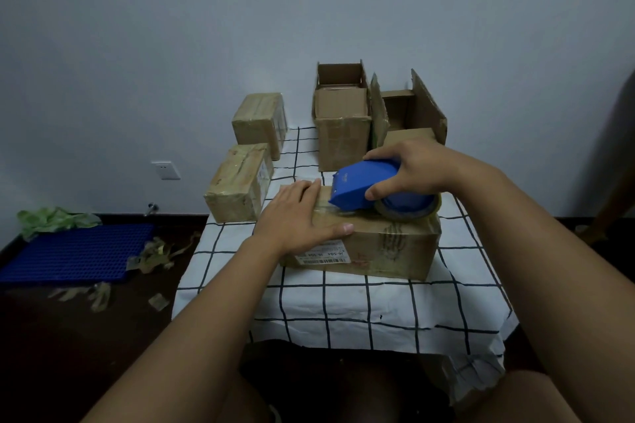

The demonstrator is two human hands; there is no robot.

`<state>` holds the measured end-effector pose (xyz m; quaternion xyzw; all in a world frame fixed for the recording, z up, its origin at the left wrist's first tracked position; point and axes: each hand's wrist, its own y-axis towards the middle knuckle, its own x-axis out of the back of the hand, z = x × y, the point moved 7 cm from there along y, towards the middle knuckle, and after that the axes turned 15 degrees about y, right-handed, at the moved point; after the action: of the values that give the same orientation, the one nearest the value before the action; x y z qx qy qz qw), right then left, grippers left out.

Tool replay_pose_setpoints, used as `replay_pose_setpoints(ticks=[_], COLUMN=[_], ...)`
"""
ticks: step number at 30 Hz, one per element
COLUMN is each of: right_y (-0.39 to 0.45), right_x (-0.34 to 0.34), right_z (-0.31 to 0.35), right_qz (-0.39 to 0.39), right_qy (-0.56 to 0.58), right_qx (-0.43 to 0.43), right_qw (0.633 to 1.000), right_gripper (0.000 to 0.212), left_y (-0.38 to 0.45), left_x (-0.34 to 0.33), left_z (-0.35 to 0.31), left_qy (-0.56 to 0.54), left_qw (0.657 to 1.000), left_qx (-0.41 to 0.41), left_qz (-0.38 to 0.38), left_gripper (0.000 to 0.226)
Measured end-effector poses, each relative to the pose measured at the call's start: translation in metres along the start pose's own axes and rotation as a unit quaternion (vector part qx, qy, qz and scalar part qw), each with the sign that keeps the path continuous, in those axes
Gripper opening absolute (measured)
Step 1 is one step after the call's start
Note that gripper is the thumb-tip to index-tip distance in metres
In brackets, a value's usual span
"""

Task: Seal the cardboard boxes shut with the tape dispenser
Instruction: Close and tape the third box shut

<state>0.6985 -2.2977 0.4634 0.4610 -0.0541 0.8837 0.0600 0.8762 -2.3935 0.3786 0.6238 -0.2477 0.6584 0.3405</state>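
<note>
While L hand (302, 213) lies flat on closed box (388, 247), R hand (409, 172) grips tape dispenser (364, 187) w/ roll

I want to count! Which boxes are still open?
The two at the back, flaps standing up. The other three boxes are closed.

A checked tablecloth (343, 302), a blue mat (75, 252) (floor, left), a wall socket (166, 170).

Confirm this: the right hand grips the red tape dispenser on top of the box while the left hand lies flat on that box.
One thing is wrong: the tape dispenser is blue, not red, as the head view shows. The right hand grips it on the box, and the left hand lies flat on that box.
</note>
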Motion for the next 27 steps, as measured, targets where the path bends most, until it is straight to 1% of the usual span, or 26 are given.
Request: replay_pose_setpoints(ticks=[4,8,13,19,22,25,27], right_y=[-0.007,-0.008,-0.006,-0.003,-0.003,-0.007,-0.010], right_x=[0.007,-0.002,0.000,-0.002,-0.002,0.002,0.006], right_z=[-0.006,-0.002,-0.004,-0.003,-0.004,-0.007,-0.009], right_qz=[0.003,-0.013,-0.026,-0.021,-0.006,0.003,0.003], right_qy=[-0.007,-0.037,-0.021,-0.026,-0.014,0.014,0.013], right_qx=[-0.010,0.003,0.000,0.006,-0.001,-0.007,-0.003], right_qw=[1.000,0.999,0.999,0.999,1.000,1.000,1.000], right_gripper=[0.078,0.071,0.069,0.069,0.070,0.071,0.070], left_y=[0.000,-0.003,-0.006,-0.008,-0.006,-0.007,-0.007], left_x=[0.000,0.003,-0.002,-0.008,-0.010,-0.007,-0.005], left_z=[-0.001,-0.008,-0.033,-0.033,-0.032,-0.031,-0.030], left_qy=[0.003,0.037,0.040,0.040,0.038,0.033,0.028], left_qw=[1.000,0.999,0.999,0.999,0.999,0.999,0.999], left_qx=[0.002,-0.007,-0.024,-0.013,-0.008,-0.005,-0.006], left_qz=[0.016,0.018,0.019,0.005,0.003,-0.015,-0.025], left_gripper=[0.123,0.124,0.103,0.118,0.119,0.116,0.115])
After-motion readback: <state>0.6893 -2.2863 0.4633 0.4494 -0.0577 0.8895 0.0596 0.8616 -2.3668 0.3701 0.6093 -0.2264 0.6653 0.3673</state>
